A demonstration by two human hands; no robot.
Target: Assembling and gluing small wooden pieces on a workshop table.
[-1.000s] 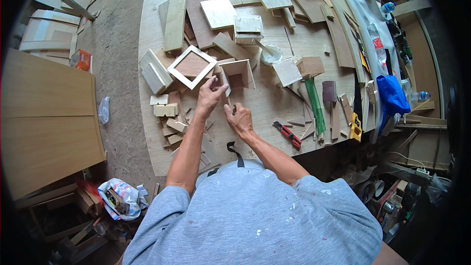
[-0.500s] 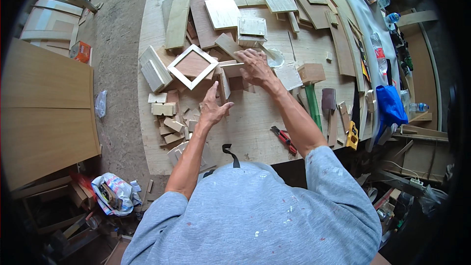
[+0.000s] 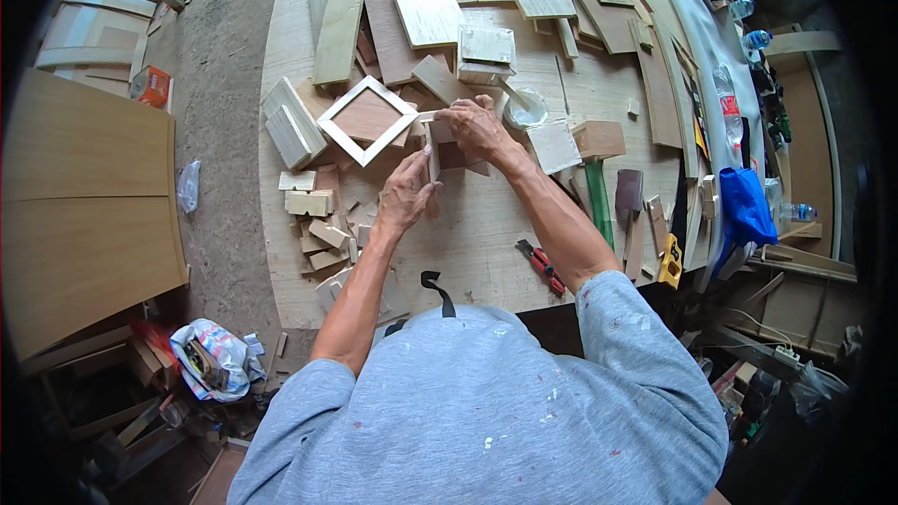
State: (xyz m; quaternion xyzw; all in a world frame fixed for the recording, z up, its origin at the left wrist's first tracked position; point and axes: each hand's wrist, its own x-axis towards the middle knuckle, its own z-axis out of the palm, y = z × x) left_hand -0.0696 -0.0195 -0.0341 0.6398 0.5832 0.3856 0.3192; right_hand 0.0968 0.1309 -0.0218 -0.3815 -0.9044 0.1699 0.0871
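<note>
Near the middle of the workbench, a small open wooden box (image 3: 455, 155), made of thin panels, stands between my two hands. My left hand (image 3: 404, 194) is at its left side, fingertips against the upright panel and thumb near its lower part. At the top edge, the curled fingers of my right hand (image 3: 477, 127) pinch the box; they partly hide the corner. A pale square wooden frame (image 3: 340, 140) lies left of the box on wood pieces. Right of my right hand stands a white tub (image 3: 527, 107) with a stick in it.
Several small wood blocks (image 3: 323, 232) lie at the left of the workbench (image 3: 486, 271). A red utility knife (image 3: 543, 268) lies near the front edge. A green-handled mallet (image 3: 599, 142), a yellow-handled saw (image 3: 670, 262) and a blue bag (image 3: 746, 206) are at the right.
My left hand has moved up and right onto the side panel. My right hand has shifted slightly left, its fingers closing on the box's top edge. The view has shifted slightly.
</note>
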